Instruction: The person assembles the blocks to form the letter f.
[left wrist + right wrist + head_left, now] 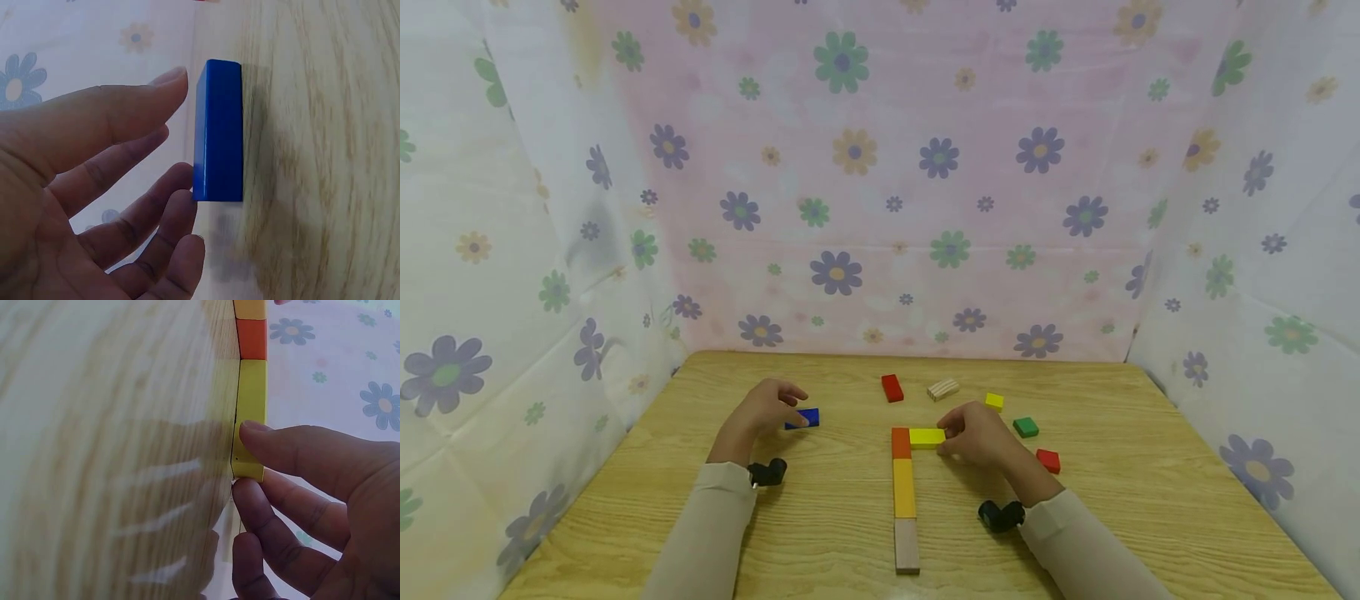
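My left hand (769, 408) hovers at the blue block (803, 418), its thumb overlapping the block in the head view. In the left wrist view its fingers are loosely bent, with nothing gripped, and the blue block (219, 131) lies flat on the wood. At the table's middle my right hand (973, 433) pinches the right end of a yellow block (927, 438). That block's left end meets an orange-red block (901, 443), which heads a straight row with a yellow-orange block (904, 488) and a plain wood block (906, 546). The right thumb (275, 442) lies on the yellow block's side.
Beyond the row lie a red block (892, 388) and a pale striped wooden block (943, 389). To the right are a small yellow block (994, 402), a green block (1026, 427) and a red block (1048, 461). Flowered cloth walls (895, 317) border the wooden table (820, 533).
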The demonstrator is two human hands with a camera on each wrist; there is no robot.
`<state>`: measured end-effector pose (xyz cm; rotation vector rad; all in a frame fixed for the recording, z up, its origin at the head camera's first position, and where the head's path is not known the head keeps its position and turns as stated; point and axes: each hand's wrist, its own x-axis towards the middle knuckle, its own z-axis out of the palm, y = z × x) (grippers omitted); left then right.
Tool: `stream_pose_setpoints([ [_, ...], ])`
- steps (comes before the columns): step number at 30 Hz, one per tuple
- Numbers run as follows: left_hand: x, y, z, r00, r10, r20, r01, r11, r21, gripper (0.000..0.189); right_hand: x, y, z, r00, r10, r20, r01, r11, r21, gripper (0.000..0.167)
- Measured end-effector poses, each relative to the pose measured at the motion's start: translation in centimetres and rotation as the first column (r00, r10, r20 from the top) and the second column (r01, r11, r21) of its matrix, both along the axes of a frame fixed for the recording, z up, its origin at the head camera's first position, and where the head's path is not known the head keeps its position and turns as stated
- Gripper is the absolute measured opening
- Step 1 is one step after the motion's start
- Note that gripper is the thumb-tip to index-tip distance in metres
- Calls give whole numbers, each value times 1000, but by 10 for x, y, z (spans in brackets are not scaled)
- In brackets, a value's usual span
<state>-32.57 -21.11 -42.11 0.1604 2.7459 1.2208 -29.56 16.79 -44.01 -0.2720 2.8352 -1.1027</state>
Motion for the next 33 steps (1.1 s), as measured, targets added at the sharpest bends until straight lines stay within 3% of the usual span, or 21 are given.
stream_pose_setpoints([
  [7, 3, -5, -1, 1000, 2, 13, -2, 1000, 1, 47, -1, 0, -1, 1000, 4, 7, -4, 1000, -1, 30],
  [14, 3, -8, -5, 998, 35, 57, -39, 997, 59, 44, -1, 0, -2, 1000, 3, 9, -3, 1000, 1, 31],
  [33, -1, -8, -10, 998, 55, 34, -55, 998, -16, 31, -1, 0, -1, 1000, 9, 12, -9, 1000, -16, 31],
])
